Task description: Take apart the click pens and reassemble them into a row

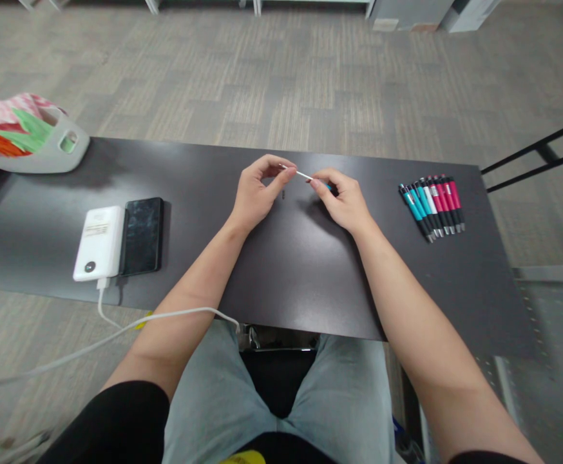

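Above the far part of the dark table, my left hand [263, 189] is closed in a pinch on a thin white pen refill [303, 174]. The refill slants down to the right, toward the fingertips of my right hand [342, 198]. My right hand is also closed, with a bit of teal and a dark end of a pen barrel [330, 187] showing between its fingers; most of the barrel is hidden. Below the gap between my hands, a small dark piece [283, 194] lies on the table, too small to make out.
Several teal, white and pink pens [433, 206] lie in a row at the right. On the left are a white power bank [98, 241] with a white cable [165, 316] and a black phone [142, 235]. A white basket [64, 145] holds colourful items at the far left.
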### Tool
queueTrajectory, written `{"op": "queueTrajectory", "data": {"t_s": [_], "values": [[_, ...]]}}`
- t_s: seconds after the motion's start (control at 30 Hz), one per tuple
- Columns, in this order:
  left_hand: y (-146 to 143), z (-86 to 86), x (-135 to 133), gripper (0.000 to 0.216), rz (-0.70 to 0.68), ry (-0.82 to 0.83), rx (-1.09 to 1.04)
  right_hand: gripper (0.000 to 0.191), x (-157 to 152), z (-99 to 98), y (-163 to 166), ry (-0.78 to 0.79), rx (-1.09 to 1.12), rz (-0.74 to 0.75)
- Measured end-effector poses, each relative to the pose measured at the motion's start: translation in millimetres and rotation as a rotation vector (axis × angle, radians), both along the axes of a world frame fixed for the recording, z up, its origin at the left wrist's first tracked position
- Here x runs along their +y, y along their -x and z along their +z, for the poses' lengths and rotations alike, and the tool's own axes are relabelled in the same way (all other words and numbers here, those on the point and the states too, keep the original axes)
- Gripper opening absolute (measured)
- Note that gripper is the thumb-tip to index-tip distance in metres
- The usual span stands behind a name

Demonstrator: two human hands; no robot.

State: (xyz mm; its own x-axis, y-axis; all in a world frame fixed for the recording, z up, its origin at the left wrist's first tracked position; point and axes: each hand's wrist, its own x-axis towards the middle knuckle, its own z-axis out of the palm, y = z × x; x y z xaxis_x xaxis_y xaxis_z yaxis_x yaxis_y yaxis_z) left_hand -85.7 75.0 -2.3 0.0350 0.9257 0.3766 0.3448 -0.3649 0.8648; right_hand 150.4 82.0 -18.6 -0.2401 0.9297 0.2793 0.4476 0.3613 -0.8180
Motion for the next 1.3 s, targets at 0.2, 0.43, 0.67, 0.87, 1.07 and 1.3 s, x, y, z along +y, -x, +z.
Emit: {"op": "queueTrajectory", "data": {"t_s": [0.2,0.43,0.67,0.87,1.07,1.3], "values": [[17.0,14.4,-7.6,0.024,0.067,-0.197,0.223,0.061,9.3,-6.7,-1.8,-0.004,0.119,-0.169],[14.7,6.8,-8.1,0.012,-0.347,-0.141,0.547,0.060,11.4,-9.2,-0.7,-0.026,0.154,-0.151],[9.2,5.9,-13.4,0.028,-0.373,-0.148,0.625,0.049,10.0,-9.3,0.4,-0.034,0.112,-0.137],[-1.1,-1.3,-16.5,0.027,-0.278,-0.098,0.619,0.039,13.6,-18.6,-3.8,-0.036,0.116,-0.161],[12.1,-4.2,-8.3,0.022,-0.209,-0.085,0.604,0.035,9.6,-10.4,-4.5,-0.050,0.061,-0.102],[21.2,-3.6,-5.0,0.022,-0.180,-0.083,0.578,0.025,2.8,7.5,-17.9,-0.059,-0.125,0.038]]}}
